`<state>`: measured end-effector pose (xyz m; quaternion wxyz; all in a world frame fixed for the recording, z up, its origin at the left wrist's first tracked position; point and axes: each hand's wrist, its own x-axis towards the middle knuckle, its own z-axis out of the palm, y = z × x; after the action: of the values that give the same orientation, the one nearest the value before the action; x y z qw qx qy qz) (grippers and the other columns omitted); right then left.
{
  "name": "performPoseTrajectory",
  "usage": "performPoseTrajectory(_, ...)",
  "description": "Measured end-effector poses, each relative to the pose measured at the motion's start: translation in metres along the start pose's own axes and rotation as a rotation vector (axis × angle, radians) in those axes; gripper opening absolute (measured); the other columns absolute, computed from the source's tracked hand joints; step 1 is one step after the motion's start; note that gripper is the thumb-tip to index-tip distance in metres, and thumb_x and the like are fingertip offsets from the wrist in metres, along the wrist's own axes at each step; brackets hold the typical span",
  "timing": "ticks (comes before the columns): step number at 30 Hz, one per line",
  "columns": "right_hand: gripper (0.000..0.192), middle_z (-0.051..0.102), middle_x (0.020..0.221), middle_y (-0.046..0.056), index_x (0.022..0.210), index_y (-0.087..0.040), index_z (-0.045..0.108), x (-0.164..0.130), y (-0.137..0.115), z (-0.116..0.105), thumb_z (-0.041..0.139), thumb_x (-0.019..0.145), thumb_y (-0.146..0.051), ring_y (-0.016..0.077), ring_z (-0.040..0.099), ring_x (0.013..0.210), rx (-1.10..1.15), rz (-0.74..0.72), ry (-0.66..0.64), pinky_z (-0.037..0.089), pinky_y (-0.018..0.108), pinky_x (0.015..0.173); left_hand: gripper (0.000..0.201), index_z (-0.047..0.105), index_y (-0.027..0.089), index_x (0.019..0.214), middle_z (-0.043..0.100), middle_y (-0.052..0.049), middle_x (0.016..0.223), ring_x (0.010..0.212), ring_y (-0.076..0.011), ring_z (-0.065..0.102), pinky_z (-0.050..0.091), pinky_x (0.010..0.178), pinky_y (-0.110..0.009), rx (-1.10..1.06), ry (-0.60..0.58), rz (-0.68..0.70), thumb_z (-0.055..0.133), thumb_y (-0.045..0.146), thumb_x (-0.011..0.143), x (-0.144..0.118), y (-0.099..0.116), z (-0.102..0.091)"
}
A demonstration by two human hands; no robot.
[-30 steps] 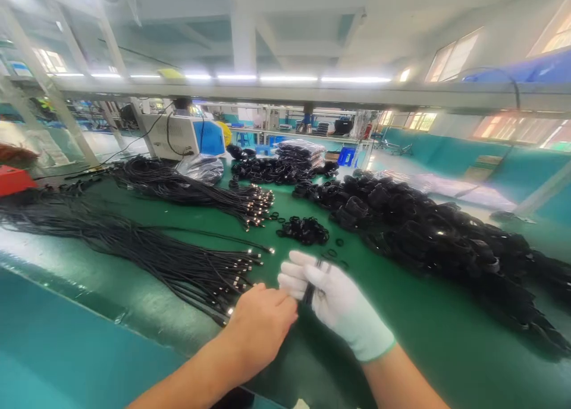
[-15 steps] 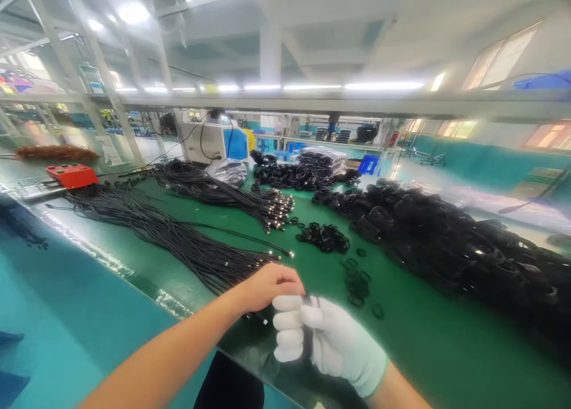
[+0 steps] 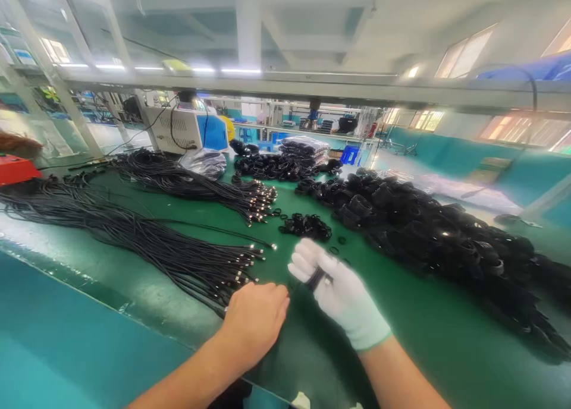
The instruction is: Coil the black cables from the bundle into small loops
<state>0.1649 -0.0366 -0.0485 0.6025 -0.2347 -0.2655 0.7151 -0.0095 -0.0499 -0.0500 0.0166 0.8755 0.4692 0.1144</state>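
Observation:
My right hand (image 3: 345, 296), in a white glove, is closed around a small bundle of black cable (image 3: 316, 278); a pale connector end shows by its thumb. My bare left hand (image 3: 256, 314) is lower and to the left, back upward, fingers curled; what they grip, if anything, is hidden. Just beyond it lies a spread of long black cables (image 3: 169, 242), their metal-tipped ends toward my hands. A heap of small black rings (image 3: 307, 226) sits past my right glove, with a few loose ones near the fingers.
A second cable bundle (image 3: 196, 186) lies farther back. Large piles of coiled black cables (image 3: 414, 230) cover the right side of the green table mat (image 3: 419, 329). A white and blue machine (image 3: 178, 129) and a red control box (image 3: 18, 169) stand at back left.
My hands have come apart: the gloved right one has moved up with the black cable, the bare left one down. The view has turned slightly to the right.

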Motion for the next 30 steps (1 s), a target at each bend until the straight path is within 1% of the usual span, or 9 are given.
performPoseTrajectory(4,0.039,0.06,0.12,0.012,0.113,-0.016,0.058,-0.002,0.007,0.003,0.066,0.078,-0.03,0.024,0.06,0.103,-0.058,0.035,-0.004,0.04,0.048,0.098,0.021,0.053,0.019,0.067,0.061,0.001,0.064,0.054,-0.0141,0.053,0.031,0.056,-0.028,0.008,0.072,0.139,0.044,0.02,0.086,-0.006,0.005,-0.008)
performPoseTrajectory(9,0.028,0.067,0.101,0.011,0.108,-0.013,0.06,-0.007,0.025,0.011,0.062,0.081,-0.022,0.0194,0.062,0.087,-0.145,0.132,-0.115,0.045,0.039,0.085,0.02,0.053,0.018,0.068,0.059,-0.001,0.066,0.061,-0.0152,0.051,0.03,0.059,-0.03,0.13,0.208,0.391,0.047,0.022,0.087,0.001,-0.014,-0.03)
performPoseTrajectory(14,0.018,0.064,0.084,0.007,0.099,-0.011,0.062,-0.013,0.037,0.02,0.057,0.082,-0.016,0.0161,0.058,0.078,-0.06,0.317,-0.322,0.043,0.036,0.08,0.02,0.057,0.019,0.073,0.06,0.001,0.071,0.069,-0.0146,0.051,0.035,0.073,-0.03,0.077,0.116,0.592,0.058,0.037,0.083,0.017,-0.037,-0.057)
performPoseTrajectory(17,0.017,0.058,0.076,0.004,0.093,-0.011,0.061,-0.017,0.039,0.024,0.063,0.076,-0.016,0.0149,0.054,0.073,-0.012,0.426,-0.345,0.042,0.034,0.075,0.017,0.06,0.021,0.073,0.062,0.003,0.072,0.07,-0.012,0.053,0.035,0.082,-0.028,-0.041,0.047,0.617,0.06,0.035,0.082,0.025,-0.044,-0.061)
performPoseTrajectory(21,0.024,0.051,0.075,0.002,0.089,-0.01,0.06,-0.019,0.043,0.03,0.07,0.067,-0.012,0.013,0.049,0.07,0.004,0.45,-0.336,0.039,0.031,0.07,0.014,0.062,0.022,0.073,0.065,0.005,0.075,0.073,-0.0104,0.055,0.032,0.095,-0.029,-0.151,-0.026,0.62,0.064,0.034,0.08,0.034,-0.048,-0.051)
performPoseTrajectory(24,0.02,0.046,0.071,0.001,0.089,-0.008,0.059,-0.019,0.045,0.031,0.067,0.072,-0.014,0.0117,0.046,0.066,0.037,0.465,-0.307,0.037,0.031,0.067,0.01,0.064,0.021,0.076,0.066,0.003,0.082,0.087,-0.0136,0.055,0.028,0.1,-0.033,-0.139,0.04,0.603,0.061,0.029,0.082,0.035,-0.049,-0.045)
performPoseTrajectory(27,0.012,0.042,0.066,-0.001,0.08,-0.007,0.057,-0.018,0.046,0.025,0.064,0.075,-0.015,0.0102,0.045,0.062,0.13,0.519,-0.308,0.037,0.029,0.065,0.013,0.066,0.021,0.082,0.065,-0.001,0.091,0.094,-0.0166,0.052,0.036,0.089,-0.032,-0.097,0.181,0.517,0.053,0.02,0.086,0.03,-0.046,-0.049)
performPoseTrajectory(28,0.013,0.043,0.066,0.0,0.08,-0.007,0.057,-0.017,0.046,0.023,0.063,0.075,-0.016,0.0104,0.046,0.062,0.147,0.535,-0.322,0.038,0.03,0.066,0.016,0.067,0.02,0.082,0.064,-0.002,0.091,0.09,-0.0161,0.052,0.038,0.083,-0.029,-0.081,0.186,0.513,0.052,0.017,0.086,0.028,-0.044,-0.052)
performPoseTrajectory(30,0.02,0.05,0.07,0.002,0.087,-0.005,0.058,-0.018,0.047,0.017,0.063,0.076,-0.021,0.013,0.052,0.065,0.135,0.568,-0.364,0.042,0.034,0.072,0.017,0.067,0.019,0.077,0.062,-0.002,0.089,0.082,-0.014,0.053,0.041,0.072,-0.024,-0.05,0.09,0.558,0.052,0.012,0.083,0.025,-0.037,-0.059)
